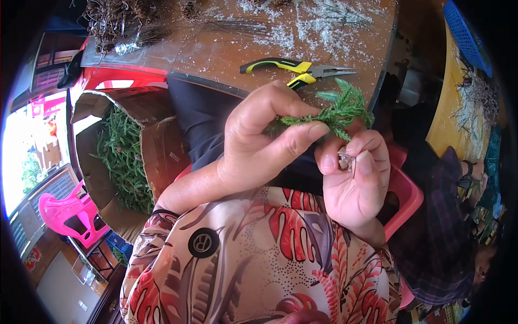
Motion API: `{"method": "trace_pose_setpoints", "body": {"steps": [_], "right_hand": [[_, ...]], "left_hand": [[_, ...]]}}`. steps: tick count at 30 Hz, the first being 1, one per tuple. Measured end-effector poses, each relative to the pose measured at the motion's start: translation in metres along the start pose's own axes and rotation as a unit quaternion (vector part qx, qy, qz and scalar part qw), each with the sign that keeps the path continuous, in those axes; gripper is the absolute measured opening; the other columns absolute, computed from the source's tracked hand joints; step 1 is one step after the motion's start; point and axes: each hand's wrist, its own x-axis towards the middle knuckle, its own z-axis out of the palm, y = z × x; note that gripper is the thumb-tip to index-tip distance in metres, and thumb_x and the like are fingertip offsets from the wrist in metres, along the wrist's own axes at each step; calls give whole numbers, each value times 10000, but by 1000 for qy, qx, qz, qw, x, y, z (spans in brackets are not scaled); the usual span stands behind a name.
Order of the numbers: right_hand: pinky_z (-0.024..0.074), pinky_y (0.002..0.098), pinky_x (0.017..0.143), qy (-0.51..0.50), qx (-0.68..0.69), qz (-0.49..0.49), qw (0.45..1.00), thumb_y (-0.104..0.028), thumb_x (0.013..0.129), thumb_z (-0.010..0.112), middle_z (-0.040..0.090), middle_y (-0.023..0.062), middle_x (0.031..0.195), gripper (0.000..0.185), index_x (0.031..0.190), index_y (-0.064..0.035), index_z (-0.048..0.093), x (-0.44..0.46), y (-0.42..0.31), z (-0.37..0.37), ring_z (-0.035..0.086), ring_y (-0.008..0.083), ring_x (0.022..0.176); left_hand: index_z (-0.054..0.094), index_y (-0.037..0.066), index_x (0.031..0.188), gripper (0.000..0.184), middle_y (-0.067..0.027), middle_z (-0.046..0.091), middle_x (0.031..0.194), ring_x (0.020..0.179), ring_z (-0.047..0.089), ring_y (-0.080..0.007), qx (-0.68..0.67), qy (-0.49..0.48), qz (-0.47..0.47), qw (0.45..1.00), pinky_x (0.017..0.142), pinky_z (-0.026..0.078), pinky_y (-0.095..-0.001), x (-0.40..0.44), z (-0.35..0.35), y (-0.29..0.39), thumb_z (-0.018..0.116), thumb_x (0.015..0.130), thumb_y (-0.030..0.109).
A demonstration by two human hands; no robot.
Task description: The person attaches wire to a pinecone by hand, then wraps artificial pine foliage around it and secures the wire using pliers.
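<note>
A green artificial fir sprig (345,110) is pinched between the thumb and fingers of my left hand (270,132), its needles pointing right. Just below and to the right, my right hand (359,178) has its fingertips closed on a small brown piece (345,159), perhaps a pine cone, with a thin wire by it. The sprig's lower end comes close to my right fingers; whether they touch is unclear. Beyond my hands, yellow-and-black pliers (299,68) lie on the wooden table (216,65) near its edge.
Pine cones (121,21), thin wires (232,24) and white flakes (324,27) lie on the table. A cardboard box (156,151) of greenery stands at left, near a pink chair (75,213). Another person (442,232) sits at right beside a yellow table (445,116).
</note>
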Motion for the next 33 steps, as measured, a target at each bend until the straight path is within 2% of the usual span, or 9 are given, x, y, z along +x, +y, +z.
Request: {"method": "trace_pose_setpoints", "body": {"steps": [7, 12, 14, 18, 23, 26, 28, 31, 33], "right_hand": [[373, 270, 612, 5, 5, -29, 1000, -152, 857, 437, 503, 88, 793, 139, 875, -14, 451, -2, 1, 0, 470, 146, 683], [401, 261, 671, 30, 35, 12, 999, -125, 841, 506, 549, 118, 802, 152, 901, 15, 496, -2, -3, -4, 526, 156, 721], [398, 254, 648, 29, -17, 13, 999, -142, 844, 473, 536, 138, 877, 144, 885, -4, 472, -1, -4, -6, 505, 152, 717], [409, 241, 641, 40, -51, 7, 998, -149, 840, 467, 515, 181, 1004, 139, 874, -14, 462, 1, -6, -5, 510, 154, 753], [430, 229, 643, 33, -45, 13, 998, -148, 836, 479, 467, 215, 1142, 135, 866, -17, 463, 1, -10, -6, 528, 159, 813], [433, 235, 643, 33, -29, 30, 999, -145, 836, 476, 479, 201, 1126, 134, 867, -15, 460, -1, -12, -10, 528, 160, 811], [434, 237, 643, 33, -20, 39, 998, -144, 835, 475, 485, 194, 1117, 134, 867, -14, 459, -1, -11, -11, 529, 161, 810], [461, 248, 651, 70, 30, 34, 997, -111, 819, 541, 571, 128, 945, 162, 924, 8, 508, -1, -8, -10, 565, 143, 712], [463, 251, 651, 71, 36, 34, 996, -108, 817, 543, 573, 115, 917, 163, 925, 8, 508, -2, -8, -12, 566, 145, 711]], "left_hand": [[522, -8, 895, 160, -47, 560, 782, 738, 543, -85, -80, -70, -37, 994, 638, 431, -210, 5, 0, 10, 616, 768, 20], [503, -30, 965, 189, -59, 572, 835, 753, 558, -100, -100, -88, -132, 982, 683, 447, -221, 7, -3, 19, 575, 793, 0], [501, -36, 990, 207, -65, 575, 853, 754, 563, -107, -165, -86, -178, 966, 696, 451, -227, 7, -3, 18, 566, 796, -5], [514, -33, 1007, 223, -75, 580, 869, 763, 565, -110, -212, -108, -180, 955, 716, 449, -226, 6, -1, 16, 551, 788, -30], [543, -28, 967, 193, -77, 585, 879, 808, 559, -109, -178, -119, -183, 960, 739, 445, -236, 13, -3, 24, 553, 774, -27], [570, -34, 879, 147, -61, 555, 837, 804, 519, -121, -69, -163, -151, 972, 775, 398, -263, 14, -6, 24, 572, 750, 36], [569, -27, 893, 152, -61, 568, 840, 816, 527, -116, -81, -165, -161, 970, 761, 408, -256, 15, -8, 23, 577, 755, 37], [567, -14, 920, 166, -62, 595, 846, 840, 544, -107, -106, -169, -180, 963, 732, 430, -243, 15, -10, 22, 588, 765, 40], [569, -6, 908, 162, -55, 594, 827, 808, 540, -101, -87, -146, -198, 965, 709, 423, -229, 13, -11, 24, 602, 762, 54]]}}
